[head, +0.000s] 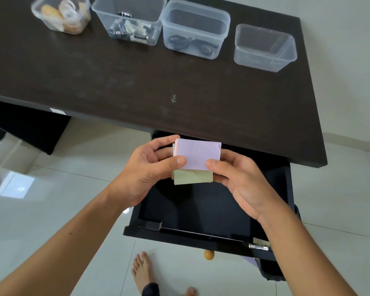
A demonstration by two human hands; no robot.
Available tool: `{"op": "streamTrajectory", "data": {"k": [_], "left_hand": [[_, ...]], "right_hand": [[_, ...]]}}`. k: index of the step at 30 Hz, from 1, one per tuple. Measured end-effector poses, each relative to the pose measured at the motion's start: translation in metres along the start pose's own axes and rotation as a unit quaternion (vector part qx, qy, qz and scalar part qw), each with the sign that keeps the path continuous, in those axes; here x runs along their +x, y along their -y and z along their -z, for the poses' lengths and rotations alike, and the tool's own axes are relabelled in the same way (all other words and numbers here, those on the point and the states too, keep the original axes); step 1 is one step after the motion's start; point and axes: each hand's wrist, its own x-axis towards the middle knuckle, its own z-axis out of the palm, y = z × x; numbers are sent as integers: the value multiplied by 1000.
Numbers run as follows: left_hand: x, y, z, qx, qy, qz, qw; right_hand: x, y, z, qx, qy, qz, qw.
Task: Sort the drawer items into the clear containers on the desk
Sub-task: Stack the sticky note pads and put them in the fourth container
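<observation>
Both hands meet above the open drawer [201, 212], each pinching the same stack of sticky-note pads [198, 155]. The left hand [146, 169] has its thumb pressed on the lilac top sheet at the near left corner, with its fingers curled behind the stack's left edge; the right hand [239, 178] holds the near right corner between thumb and fingers. Under the lilac pad a pale yellow-green pad [191, 177] sticks out toward the person, and a thin pink edge shows along the stack's left side. The stack hangs over the far part of the drawer, just in front of the edge of the dark desk [158, 92]. Beyond the drawer, along the desk's far side, four clear containers stand in a row. The leftmost container [61, 14] is blurred and seems to hold rolls of tape. The second container [129, 21] holds small metal and black pieces, perhaps clips. The third container [194, 28] holds dark-handled scissors [190, 44]. The rightmost container [265, 48] stands well apart from the stack. Below the drawer front, a round wooden knob [209, 254] and a bare foot [142, 272] show against the pale tiled floor [51, 189].
</observation>
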Motion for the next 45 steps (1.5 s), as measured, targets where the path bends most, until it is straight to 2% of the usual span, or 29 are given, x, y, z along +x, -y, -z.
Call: {"op": "streamTrajectory", "data": {"k": [12, 17, 22, 32, 45], "left_hand": [[38, -112, 7, 31, 24, -8, 999], [63, -158, -11, 80, 54, 27, 995], [103, -187, -38, 92, 53, 24, 994], [213, -207, -112, 113, 63, 3, 992], [315, -178, -160, 225, -28, -37, 973]], "right_hand": [[41, 95, -30, 38, -70, 30, 996], [57, 135, -22, 42, -121, 25, 991], [70, 171, 5, 44, -153, 21, 987], [132, 214, 102, 37, -214, 44, 975], [217, 216, 183, -14, -214, 20, 976]]}}
